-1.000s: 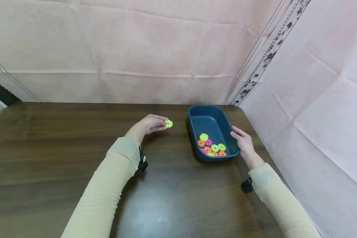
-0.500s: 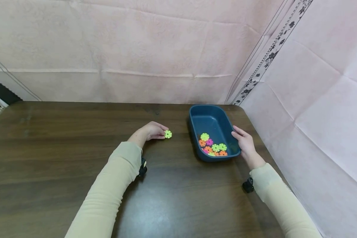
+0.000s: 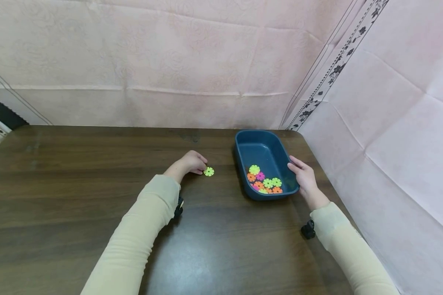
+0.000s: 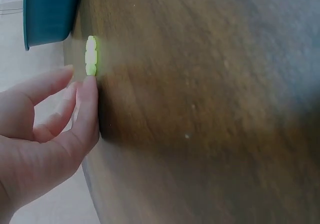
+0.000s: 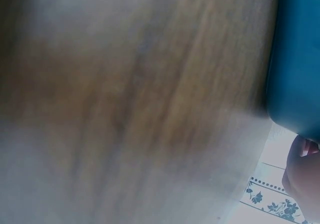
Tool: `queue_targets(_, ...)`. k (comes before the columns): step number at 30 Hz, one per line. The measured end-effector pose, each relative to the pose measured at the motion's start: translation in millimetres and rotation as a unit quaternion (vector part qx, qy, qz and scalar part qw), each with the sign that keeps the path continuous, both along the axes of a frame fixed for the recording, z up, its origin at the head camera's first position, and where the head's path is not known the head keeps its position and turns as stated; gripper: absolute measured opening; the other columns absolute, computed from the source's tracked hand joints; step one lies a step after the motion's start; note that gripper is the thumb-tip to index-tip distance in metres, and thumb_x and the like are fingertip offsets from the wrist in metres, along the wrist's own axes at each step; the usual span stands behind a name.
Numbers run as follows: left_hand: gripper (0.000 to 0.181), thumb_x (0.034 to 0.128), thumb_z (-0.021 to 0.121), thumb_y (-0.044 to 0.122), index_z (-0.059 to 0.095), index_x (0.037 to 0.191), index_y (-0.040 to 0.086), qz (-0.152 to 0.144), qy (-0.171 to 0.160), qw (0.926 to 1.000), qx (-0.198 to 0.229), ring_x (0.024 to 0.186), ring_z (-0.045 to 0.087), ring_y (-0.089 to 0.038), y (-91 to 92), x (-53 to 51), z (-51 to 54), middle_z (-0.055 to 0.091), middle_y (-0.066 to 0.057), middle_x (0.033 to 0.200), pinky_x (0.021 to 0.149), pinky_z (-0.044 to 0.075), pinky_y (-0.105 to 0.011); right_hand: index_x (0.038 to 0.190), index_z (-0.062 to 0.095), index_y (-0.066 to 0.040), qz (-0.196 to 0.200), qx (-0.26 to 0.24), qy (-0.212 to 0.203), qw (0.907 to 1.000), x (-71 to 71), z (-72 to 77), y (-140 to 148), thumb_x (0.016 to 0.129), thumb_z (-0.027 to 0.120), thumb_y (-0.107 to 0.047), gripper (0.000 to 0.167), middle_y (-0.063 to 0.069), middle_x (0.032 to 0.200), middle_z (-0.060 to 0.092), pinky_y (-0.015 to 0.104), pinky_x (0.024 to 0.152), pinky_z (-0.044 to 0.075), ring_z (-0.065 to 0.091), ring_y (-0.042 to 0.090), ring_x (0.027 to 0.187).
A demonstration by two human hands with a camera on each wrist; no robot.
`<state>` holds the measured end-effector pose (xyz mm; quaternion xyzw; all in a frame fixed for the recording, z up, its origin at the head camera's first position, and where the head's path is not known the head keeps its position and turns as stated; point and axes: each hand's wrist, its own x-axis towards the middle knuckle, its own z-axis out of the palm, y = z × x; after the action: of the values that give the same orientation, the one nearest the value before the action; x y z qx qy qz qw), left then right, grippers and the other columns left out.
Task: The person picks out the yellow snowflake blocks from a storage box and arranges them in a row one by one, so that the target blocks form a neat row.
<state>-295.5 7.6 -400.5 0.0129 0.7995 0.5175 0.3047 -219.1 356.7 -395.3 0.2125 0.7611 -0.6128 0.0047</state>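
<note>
Left hand (image 3: 192,162) low over the table (image 3: 96,184), at a notched, flower-shaped yellow-green disc (image 3: 208,171); the disc lies on the wood, left of the dark blue basin (image 3: 262,153) and well apart from it. In the left wrist view the disc shows edge-on, and one of the fingers (image 4: 89,91) touches its near end. The other visible fingers of this hand are loosely bent and spread; the topmost fingertip stands clear of the disc, with a visible gap, so contact is on one side only and no pinch is seen. Right hand (image 3: 304,178) at the right side wall of the basin, toward its near corner: two fingertips come over the rim, the rest of the hand is outside, and the fingers are bent round the edge, gripping it. In the right wrist view most of this hand is cut off by the picture edge, so the exact placing of its remaining fingers cannot be told. The basin sits on the table near its right edge. Inside, similar pieces are gathered at the near end, some overlapping: yellow-green pieces (image 3: 254,169), orange pieces (image 3: 251,177) and magenta pieces (image 3: 260,175). The far half of the basin floor is bare. Both arms wear pale sleeves (image 3: 133,229); a light pinkish cloth (image 3: 170,61) hangs behind the table.
</note>
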Motion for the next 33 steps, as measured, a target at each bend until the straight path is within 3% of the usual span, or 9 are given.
queue_targets(4, 0.038, 0.0889, 0.059, 0.005, 0.053, 0.125, -0.007, -0.005, 0.016, 0.9998, 0.008, 0.1, 0.056, -0.023, 2.2, 1.5, 11.9, 0.055, -0.02, 0.123, 0.084, 0.055, -0.027, 0.143, 0.037, -0.013, 0.002, 0.005, -0.001, 1.0, -0.3, -0.7, 2.2, 0.096, 0.051, -0.024, 0.05, 0.006, 0.155, 0.025, 0.038, 0.118, 0.022, 0.022, 0.02, 0.143)
queue_targets(8, 0.037, 0.0901, 0.06, 0.011, 0.055, 0.123, -0.004, -0.009, 0.053, 0.9975, 0.045, 0.111, 0.056, -0.033, 18.3, -2.3, 27.7, 0.057, -0.022, 0.124, 0.089, 0.054, -0.033, 0.143, 0.038, -0.013, -0.001, 0.006, 0.001, 1.0, 0.2, -0.3, 3.7, 0.096, 0.052, -0.025, 0.051, 0.006, 0.154, 0.026, 0.037, 0.118, 0.022, 0.023, 0.02, 0.143)
queue_targets(15, 0.035, 0.0893, 0.063, 0.016, 0.058, 0.119, -0.001, -0.036, 0.119, 0.9841, 0.127, 0.104, 0.06, -0.031, 63.4, -4.7, 54.2, 0.062, -0.02, 0.117, 0.087, 0.055, -0.035, 0.143, 0.038, -0.012, -0.002, 0.004, 0.007, 1.0, 1.1, 0.4, 1.4, 0.096, 0.052, -0.024, 0.05, 0.006, 0.154, 0.026, 0.037, 0.118, 0.022, 0.022, 0.02, 0.143)
queue_targets(19, 0.036, 0.0894, 0.064, 0.018, 0.058, 0.12, 0.0, -0.063, 0.126, 0.9783, 0.152, 0.103, 0.063, -0.028, 85.5, -3.5, 63.5, 0.063, -0.016, 0.116, 0.088, 0.055, -0.033, 0.143, 0.037, -0.012, -0.002, 0.002, 0.006, 1.0, 0.4, 0.3, -1.1, 0.096, 0.052, -0.024, 0.051, 0.006, 0.154, 0.027, 0.037, 0.118, 0.023, 0.024, 0.02, 0.142)
queue_targets(23, 0.036, 0.0892, 0.064, 0.019, 0.057, 0.121, 0.003, -0.092, 0.113, 0.978, 0.149, 0.105, 0.063, -0.026, 103.8, -3.0, 66.3, 0.062, -0.014, 0.118, 0.094, 0.052, -0.034, 0.143, 0.038, -0.011, -0.003, 0.005, 0.01, 0.9999, -0.6, 0.5, -1.8, 0.096, 0.052, -0.022, 0.05, 0.006, 0.153, 0.029, 0.036, 0.117, 0.023, 0.025, 0.02, 0.142)
queue_targets(28, 0.037, 0.0889, 0.064, 0.016, 0.054, 0.122, 0.003, -0.112, 0.1, 0.9807, 0.126, 0.113, 0.058, -0.027, 120.1, -2.3, 59.3, 0.058, -0.015, 0.122, 0.099, 0.048, -0.036, 0.142, 0.039, -0.01, -0.004, 0.007, 0.013, 0.9999, -1.1, 0.4, -1.8, 0.096, 0.052, -0.02, 0.049, 0.007, 0.153, 0.03, 0.036, 0.118, 0.022, 0.025, 0.02, 0.142)
queue_targets(33, 0.039, 0.0866, 0.066, 0.011, 0.055, 0.123, 0.002, -0.124, 0.118, 0.9834, 0.06, 0.115, 0.055, -0.024, 133.6, 1.5, 49.8, 0.057, -0.014, 0.125, 0.099, 0.048, -0.033, 0.142, 0.04, -0.011, -0.009, 0.001, 0.007, 0.9999, -0.6, -0.6, -0.1, 0.096, 0.052, -0.02, 0.048, 0.006, 0.153, 0.03, 0.035, 0.118, 0.022, 0.026, 0.02, 0.141)
